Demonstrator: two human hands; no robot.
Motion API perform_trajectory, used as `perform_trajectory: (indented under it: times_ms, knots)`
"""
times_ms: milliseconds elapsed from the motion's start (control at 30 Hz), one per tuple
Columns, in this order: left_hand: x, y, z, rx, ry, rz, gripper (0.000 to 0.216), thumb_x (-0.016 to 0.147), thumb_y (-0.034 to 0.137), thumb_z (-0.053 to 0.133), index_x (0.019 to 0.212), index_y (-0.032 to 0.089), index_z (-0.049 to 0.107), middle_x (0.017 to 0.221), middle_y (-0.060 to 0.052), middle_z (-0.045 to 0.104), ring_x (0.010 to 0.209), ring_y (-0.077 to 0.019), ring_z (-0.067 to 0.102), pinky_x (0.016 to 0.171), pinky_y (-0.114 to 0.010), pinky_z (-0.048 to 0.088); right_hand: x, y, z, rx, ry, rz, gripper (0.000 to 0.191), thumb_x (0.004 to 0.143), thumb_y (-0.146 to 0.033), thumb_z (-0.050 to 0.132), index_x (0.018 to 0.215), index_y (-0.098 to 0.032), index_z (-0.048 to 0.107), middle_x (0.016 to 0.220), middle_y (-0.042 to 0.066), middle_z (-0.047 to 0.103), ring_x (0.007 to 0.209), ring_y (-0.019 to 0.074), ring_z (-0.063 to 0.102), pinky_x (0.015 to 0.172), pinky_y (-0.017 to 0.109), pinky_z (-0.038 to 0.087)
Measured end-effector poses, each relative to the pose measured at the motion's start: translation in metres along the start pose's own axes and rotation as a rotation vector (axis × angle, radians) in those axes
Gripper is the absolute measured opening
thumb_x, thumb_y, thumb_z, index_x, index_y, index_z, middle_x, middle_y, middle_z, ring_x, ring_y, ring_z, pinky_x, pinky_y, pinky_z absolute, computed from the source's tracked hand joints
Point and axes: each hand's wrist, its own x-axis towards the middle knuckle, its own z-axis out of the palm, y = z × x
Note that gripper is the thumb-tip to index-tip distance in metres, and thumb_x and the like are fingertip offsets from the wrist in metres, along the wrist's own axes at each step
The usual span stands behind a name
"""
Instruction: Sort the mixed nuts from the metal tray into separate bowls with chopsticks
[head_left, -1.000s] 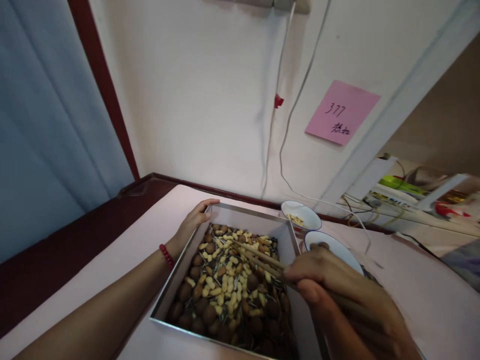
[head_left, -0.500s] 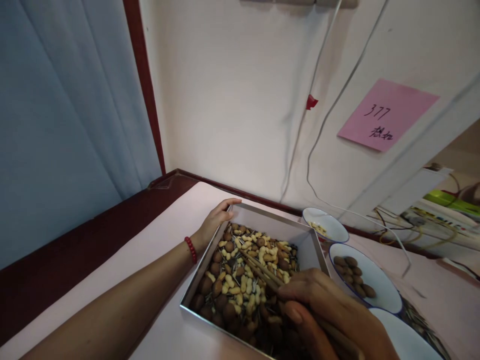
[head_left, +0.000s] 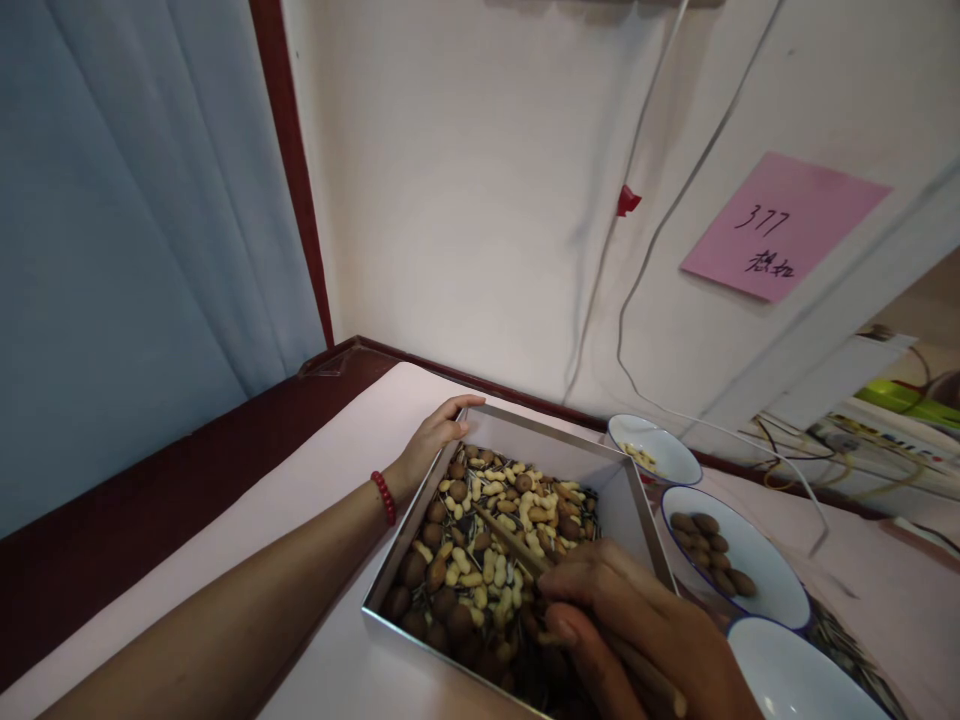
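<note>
The grip of the right hand (head_left: 637, 620) is clamped on chopsticks (head_left: 511, 541), angled apparently so the tips reach the peanuts (head_left: 536, 512). The grip of the left hand (head_left: 433, 438) clamps the far left corner of the box (head_left: 544, 442), likely to steady it. The box sits near the rear edge of the bench (head_left: 330, 485); three bowls (head_left: 772, 572) line its right side.

Left forearm (head_left: 247, 600) is stretched way out, left hand (head_left: 429, 448) kinda hooked, right hand (head_left: 645, 620) curled into a pinch grip.
</note>
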Motion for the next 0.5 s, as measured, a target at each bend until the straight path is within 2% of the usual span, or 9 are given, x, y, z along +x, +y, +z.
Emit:
perform_trajectory:
  times_ms: [67, 233, 400, 500]
  knots:
    - [-0.0005, 0.0011, 0.0015, -0.005, 0.005, -0.006, 0.044, 0.074, 0.031, 0.070, 0.117, 0.022, 0.066, 0.110, -0.005, 0.068, 0.092, -0.0252, 0.062, 0.080, -0.035, 0.048, 0.0004, 0.0008, 0.0001, -0.008, 0.033, 0.004, 0.017, 0.097, -0.014, 0.055, 0.110, -0.025, 0.058, 0.090, -0.001, 0.066, 0.078, 0.0093, 0.069, 0.071, 0.015, 0.056]
    - [-0.0009, 0.0032, 0.0032, -0.001, 0.017, 0.001, 0.043, 0.073, 0.030, 0.069, 0.115, 0.022, 0.066, 0.109, -0.004, 0.068, 0.090, -0.0243, 0.062, 0.079, -0.035, 0.048, 0.0010, 0.0037, 0.0002, -0.039, -0.020, 0.001, 0.012, 0.100, -0.017, 0.053, 0.103, -0.025, 0.060, 0.086, -0.003, 0.065, 0.073, 0.0066, 0.068, 0.066, 0.012, 0.053]
    - [0.0001, 0.0011, 0.0006, -0.004, -0.001, -0.008, 0.044, 0.073, 0.030, 0.069, 0.116, 0.023, 0.065, 0.109, -0.005, 0.069, 0.088, -0.0249, 0.063, 0.078, -0.035, 0.049, -0.0002, 0.0016, -0.0017, -0.082, 0.010, 0.008, 0.011, 0.102, -0.022, 0.051, 0.101, -0.026, 0.062, 0.086, -0.004, 0.067, 0.071, 0.0056, 0.070, 0.064, 0.011, 0.052]
    - [0.0004, -0.0013, -0.0012, -0.010, -0.008, -0.010, 0.043, 0.076, 0.029, 0.068, 0.118, 0.023, 0.065, 0.109, -0.005, 0.069, 0.090, -0.0251, 0.063, 0.078, -0.035, 0.050, -0.0018, -0.0041, -0.0037, -0.115, 0.072, 0.066, 0.016, 0.104, -0.028, 0.050, 0.097, -0.027, 0.064, 0.085, -0.003, 0.069, 0.074, 0.0074, 0.071, 0.067, 0.012, 0.054]
